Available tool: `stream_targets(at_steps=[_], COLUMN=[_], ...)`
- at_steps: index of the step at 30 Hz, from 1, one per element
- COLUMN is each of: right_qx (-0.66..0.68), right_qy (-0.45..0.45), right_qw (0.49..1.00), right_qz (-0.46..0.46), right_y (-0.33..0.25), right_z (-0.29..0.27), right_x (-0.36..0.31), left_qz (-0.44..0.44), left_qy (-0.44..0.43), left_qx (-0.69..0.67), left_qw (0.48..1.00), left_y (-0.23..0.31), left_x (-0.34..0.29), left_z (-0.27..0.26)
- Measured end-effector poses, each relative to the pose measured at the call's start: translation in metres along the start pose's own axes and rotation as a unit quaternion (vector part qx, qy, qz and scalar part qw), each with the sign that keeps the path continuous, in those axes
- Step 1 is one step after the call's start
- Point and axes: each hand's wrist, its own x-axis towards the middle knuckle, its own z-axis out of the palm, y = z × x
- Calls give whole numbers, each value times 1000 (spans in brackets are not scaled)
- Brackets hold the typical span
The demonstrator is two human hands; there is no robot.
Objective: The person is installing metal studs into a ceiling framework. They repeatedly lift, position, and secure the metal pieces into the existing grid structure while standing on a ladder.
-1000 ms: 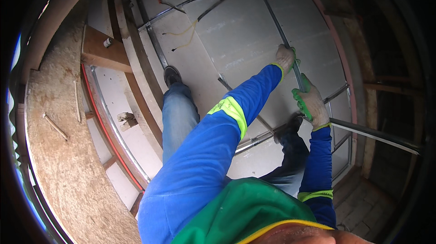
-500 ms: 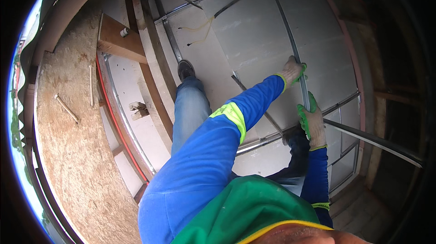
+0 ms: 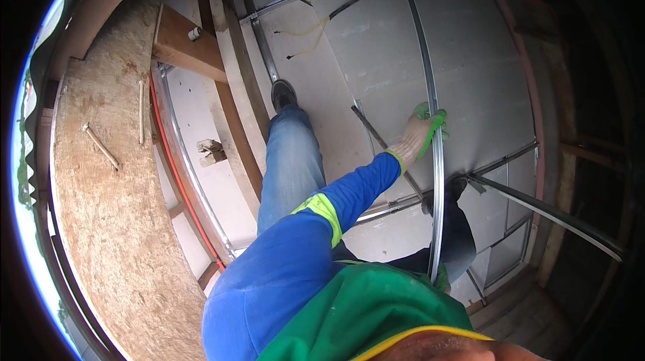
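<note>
Pale panels (image 3: 477,45) crossed by metal rails (image 3: 390,209) spread below, with a rough wooden board (image 3: 111,226) along the left. The left hand (image 3: 422,131) has its grip closed round a long metal strip (image 3: 439,189), which runs over the panels toward the green garment (image 3: 376,297). Beside its near end, the right hand (image 3: 441,279) is mostly hidden; I cannot tell its grip.

Daylight glare far left; right side dim; edges fisheye-bent.
</note>
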Motion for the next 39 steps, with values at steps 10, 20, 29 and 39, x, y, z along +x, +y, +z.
stream_targets(at_steps=[10,20,29,39], right_qx=[-65,-143,-96,-7], right_qy=[-301,-258,-296,-354], right_qw=[950,932,931,925], right_qz=[-60,-212,-192,-140], right_y=[-139,-316,-305,-326], right_z=[135,316,335,358], right_x=[178,301,298,305], left_qz=[250,234,246,209], left_qy=[150,171,212,212], left_qx=[5,-16,29,43], left_qw=[957,957,945,954], left_y=[184,212,230,276], left_x=[111,166,158,184], left_z=[-139,-147,-164,-194])
